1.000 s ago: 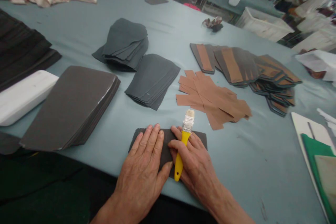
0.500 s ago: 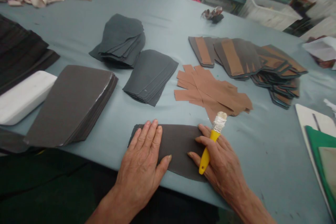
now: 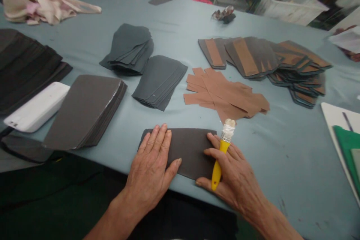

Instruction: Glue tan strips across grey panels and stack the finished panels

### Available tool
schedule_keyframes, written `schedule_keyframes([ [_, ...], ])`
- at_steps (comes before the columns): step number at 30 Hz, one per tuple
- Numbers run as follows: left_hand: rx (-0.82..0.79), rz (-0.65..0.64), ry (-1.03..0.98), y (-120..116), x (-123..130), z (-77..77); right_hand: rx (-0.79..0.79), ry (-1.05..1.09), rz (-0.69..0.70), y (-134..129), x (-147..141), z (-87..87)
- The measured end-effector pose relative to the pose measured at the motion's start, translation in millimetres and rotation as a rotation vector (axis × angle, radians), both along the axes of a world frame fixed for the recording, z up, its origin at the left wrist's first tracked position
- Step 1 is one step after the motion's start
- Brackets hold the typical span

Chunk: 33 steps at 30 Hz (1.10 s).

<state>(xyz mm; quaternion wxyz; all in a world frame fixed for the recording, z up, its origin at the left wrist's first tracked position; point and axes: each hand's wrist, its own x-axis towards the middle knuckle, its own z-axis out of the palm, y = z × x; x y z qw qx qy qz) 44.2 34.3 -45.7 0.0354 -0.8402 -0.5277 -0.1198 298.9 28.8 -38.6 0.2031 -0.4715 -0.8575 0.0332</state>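
1. The left hand [image 3: 149, 168] lies flat and spread on the dark panel [image 3: 191, 153], pressing it palm-down. If that pressure eases or turns, the panel could slide on the smooth table cover [image 3: 270, 146].
2. The panel lies at the near edge of the table, between both hands. Its near right part comes close to that edge, so a careless push toward the body could tip it over.
3. The right hand [image 3: 233, 176] curls around the yellow handle of the brush [image 3: 217, 168], with its fingers at the panel's right end. The grip looks secure, but it leaves those fingers less free to steady the panel, which could lift or shift there.
4. The taped brush head [image 3: 228, 129] points far, off the panel and just short of the tan strips [image 3: 222, 93]. Whether it is wet cannot be told; if it is, a drip or careless swing could mark them.
5. The dark stack [image 3: 84, 112] sits to the left and the loose stack [image 3: 159, 82] to the far left. A wide arm movement could knock either one out of line.
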Motion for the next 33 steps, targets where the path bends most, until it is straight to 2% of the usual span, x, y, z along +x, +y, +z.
schedule_keyframes([
  [8, -0.039, 0.012, -0.001, -1.2, -2.2, -0.9, 0.016, 0.013, 0.025, 12.5, 10.7, 5.3],
  [21, -0.097, -0.036, 0.027, -0.1, -7.0, 7.6, -0.023, 0.022, -0.056, 13.4, 7.3, 2.5],
  [24, -0.097, -0.026, 0.028, -1.4, 4.7, 11.4, -0.016, 0.022, -0.055, 12.5, 8.6, -1.0],
  [27, -0.104, -0.059, 0.007, -1.2, 27.4, 16.2, 0.006, 0.019, -0.035, 12.2, 10.3, -3.8],
  [30, -0.176, -0.131, -0.011, 0.9, 49.7, 18.5, 0.053, 0.017, -0.01, 12.4, 12.1, -6.5],
  [33, -0.237, -0.147, -0.018, 3.3, 59.7, 17.0, 0.086, -0.001, 0.008, 13.4, 13.5, -8.7],
])
